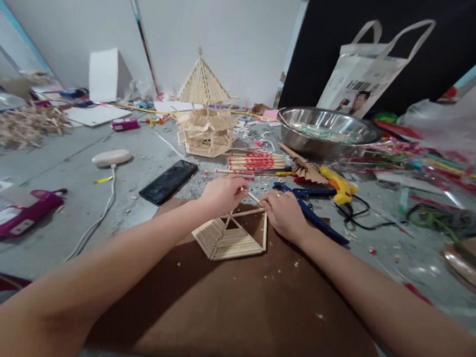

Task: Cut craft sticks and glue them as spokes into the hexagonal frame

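Note:
A six-sided roof piece of thin wooden sticks (239, 244) lies on the brown board. Its front and left panels are filled with rows of sticks; on the right, only bare framing sticks show. My left hand (224, 194) is closed at the far side of the piece, fingers pinched on one end of a wooden stick (254, 198). At the other end of that stick, the bent fingers of my right hand (285, 213) are closed at the piece's upper right corner. Both hands partly cover the far edge.
Behind stand a stick pavilion model (206, 133), red-marked stick bundles (257, 161) and a steel bowl (325, 146). Blue-handled cutters (320, 222) and a yellow glue gun (339, 185) lie right of the brown board (236, 320). Leftward are a phone (169, 182) and a purple device (21, 215).

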Demonstrator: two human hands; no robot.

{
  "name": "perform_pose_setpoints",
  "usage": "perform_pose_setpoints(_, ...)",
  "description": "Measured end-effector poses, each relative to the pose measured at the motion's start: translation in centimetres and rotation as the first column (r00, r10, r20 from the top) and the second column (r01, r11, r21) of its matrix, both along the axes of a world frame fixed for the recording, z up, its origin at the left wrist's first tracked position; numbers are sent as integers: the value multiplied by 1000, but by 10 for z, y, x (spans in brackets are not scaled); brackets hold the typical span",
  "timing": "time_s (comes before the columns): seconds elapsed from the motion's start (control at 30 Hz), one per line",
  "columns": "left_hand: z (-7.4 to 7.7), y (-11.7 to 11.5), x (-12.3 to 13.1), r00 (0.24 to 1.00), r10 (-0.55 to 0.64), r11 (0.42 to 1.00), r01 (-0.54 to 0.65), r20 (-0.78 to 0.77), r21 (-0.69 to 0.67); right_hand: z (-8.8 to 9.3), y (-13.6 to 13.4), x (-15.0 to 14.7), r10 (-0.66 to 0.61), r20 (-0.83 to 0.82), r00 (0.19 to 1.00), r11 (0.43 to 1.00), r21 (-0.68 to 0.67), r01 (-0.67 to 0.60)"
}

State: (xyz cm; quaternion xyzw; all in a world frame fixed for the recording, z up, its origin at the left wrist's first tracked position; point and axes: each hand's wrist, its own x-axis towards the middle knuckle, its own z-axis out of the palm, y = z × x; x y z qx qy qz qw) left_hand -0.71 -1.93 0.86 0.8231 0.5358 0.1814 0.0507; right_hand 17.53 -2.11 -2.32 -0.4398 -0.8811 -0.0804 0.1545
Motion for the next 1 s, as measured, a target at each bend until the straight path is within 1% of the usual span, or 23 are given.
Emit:
perform_pose_setpoints(0.07,-3,-4,-5,1000,20,1000,-21,16,21,1,-6,0,15,53,998,1000,21,-16)
perform_pose_setpoints(0.17,-8,-5,-12,995,62,997,-66,77,50,2,-19,-3,28,63,998,999,28,-30)
perform_pose_setpoints(0.3,-15,6,-24,965,181,982,-189,191,22,-1,-35,-8,88,52,995,995,38,-90)
perform_pose_setpoints(0.37,-17,13,-33,952,232,971,-237,202,4,-3,-38,-10,106,62,992,993,41,-109)
perform_pose_setpoints(0.47,-17,24,-51,957,265,964,-266,121,-11,-5,-38,-10,116,71,991,992,43,-119)
perform_pose_setpoints(0.57,-12,30,-67,979,202,979,-203,-25,-19,-7,-36,-10,116,57,992,992,37,-118)
perform_pose_setpoints(0.63,-6,27,-71,978,190,982,-189,-89,13,-7,-34,-10,109,26,994,994,22,-109)
perform_pose_setpoints(0.7,2,13,-68,979,178,984,-176,-100,36,-8,-33,-10,113,-5,994,994,-1,-113)
perform_pose_setpoints(0.73,6,2,-63,983,145,989,-141,-109,46,-9,-33,-9,119,-18,993,993,-11,-120)
perform_pose_setpoints(0.8,10,-30,-47,987,59,998,-53,-148,44,-10,-31,-8,126,-43,991,992,-18,-127)
perform_pose_setpoints(0.83,11,-49,-36,985,7,1000,-3,-174,26,-11,-31,-7,130,-57,990,991,-18,-131)
perform_pose_setpoints(0.87,9,-69,-26,979,-38,999,40,-198,4,-11,-30,-7,133,-73,988,991,-15,-135)
perform_pose_setpoints(0.93,-1,-106,-4,964,-118,993,108,-240,-53,-12,-29,-5,141,-103,985,990,-9,-143)
perform_pose_setpoints(1.0,-15,-132,12,954,-174,984,158,-243,-86,-12,-28,-5,152,-111,982,988,-10,-154)
